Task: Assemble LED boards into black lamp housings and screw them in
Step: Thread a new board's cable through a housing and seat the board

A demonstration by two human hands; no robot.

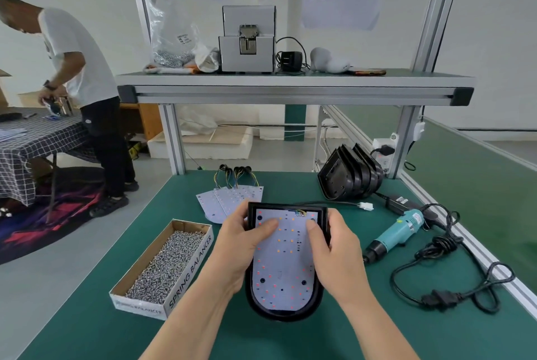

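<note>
Seating the LED board [283,260] squarely is the job here: it lies white face up inside the black lamp housing [255,306], which rests on the green bench [87,330] directly in front of the person. Both hands grip the housing's upper sides, the left hand [241,246] and right hand [334,246] each laying a thumb flat on the board near its top corners. To do this well, I would press evenly with both thumbs until the board sits level, and check that the dark mounting holes line up with the posts beneath before reaching for a screw; the coloured wires at the top edge should stay clear of pinching. Counting the rest: about three spare LED boards [223,199] fanned behind, some four nested housings [351,173] stacked far right, one electric screwdriver [398,231] lying to the right, and one open box of screws [165,263] to the left.
</note>
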